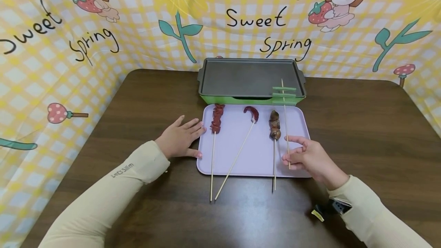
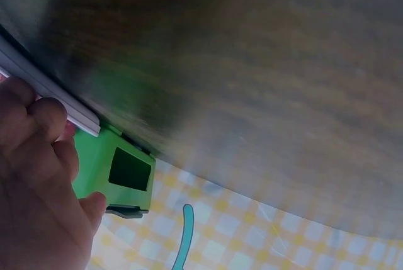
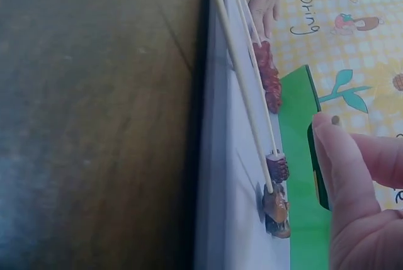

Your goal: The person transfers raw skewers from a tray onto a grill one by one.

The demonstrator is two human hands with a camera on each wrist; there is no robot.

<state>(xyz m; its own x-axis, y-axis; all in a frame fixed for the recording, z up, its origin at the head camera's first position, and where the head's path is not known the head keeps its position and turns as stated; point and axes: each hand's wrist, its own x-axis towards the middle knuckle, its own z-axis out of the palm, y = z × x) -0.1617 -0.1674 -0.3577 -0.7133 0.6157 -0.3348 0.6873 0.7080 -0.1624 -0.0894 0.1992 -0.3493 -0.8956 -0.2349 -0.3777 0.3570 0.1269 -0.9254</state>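
Right hand (image 1: 311, 160): thumb and fingers pinching the green skewer (image 1: 284, 95) near its lower end, over the tray's 4 o'clock side; tip pointing 12 o'clock, above the griddle (image 1: 249, 77). Left hand (image 1: 180, 139): fingers spread, fingertips at the 9 o'clock rim of the lilac tray (image 1: 241, 163).

On tray: red skewer (image 1: 217, 119), 10 o'clock; curled skewer (image 1: 253, 114), 12 o'clock; brown skewer (image 1: 274, 127), 2 o'clock.

Hazards, judged: low grip may let the green skewer swing or twist; stick ends overhanging the 6 o'clock rim could be snagged by a sleeve; pressure at the rim could shift the tray.

Surface: dark wood-grain table (image 1: 148, 202), glossy towards 6 o'clock.

Room: yellow-checked cloth (image 1: 134, 30), printed "Sweet Spring", from 9 through 12 to 3 o'clock.
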